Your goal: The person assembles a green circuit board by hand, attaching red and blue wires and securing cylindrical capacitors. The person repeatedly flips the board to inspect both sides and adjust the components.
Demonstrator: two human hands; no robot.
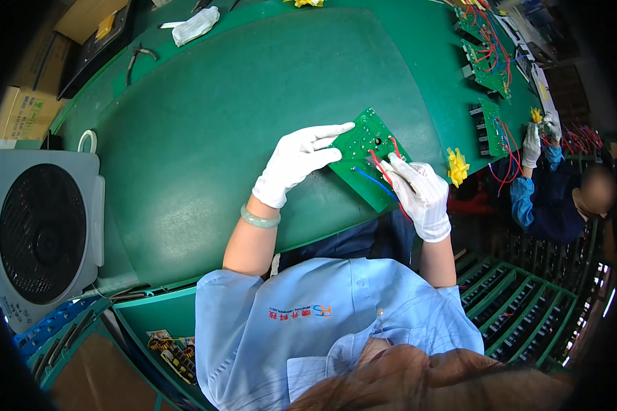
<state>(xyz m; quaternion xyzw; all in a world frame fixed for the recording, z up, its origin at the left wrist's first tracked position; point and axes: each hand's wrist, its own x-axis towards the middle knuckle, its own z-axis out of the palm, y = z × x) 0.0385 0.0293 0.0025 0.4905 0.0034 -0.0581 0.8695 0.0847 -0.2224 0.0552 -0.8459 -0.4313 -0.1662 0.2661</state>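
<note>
Board (pixel 358 154): green, held between both hands over the near side of the mat (pixel 240 116).
Long axis: roughly 11 to 5 o'clock.
Red wires (pixel 378 163): on the board's face, beside the right hand's fingertips.
Blue wire (pixel 376 181): from the face, running to 4 o'clock.
Left hand (pixel 291 163): gloved, thumb and fingers closed on the 10 o'clock edge; board at its 3 o'clock.
Right hand (pixel 421 195): gloved, nearer, overlapping the 4 o'clock side; board at its 10 o'clock; whether it pinches a wire, cannot tell.
Yellow part (pixel 457 167): right hand's 2 o'clock.
Wired boards (pixel 488 127): beyond, 2 o'clock.
Pliers (pixel 136 52): far, 10 o'clock.
</note>
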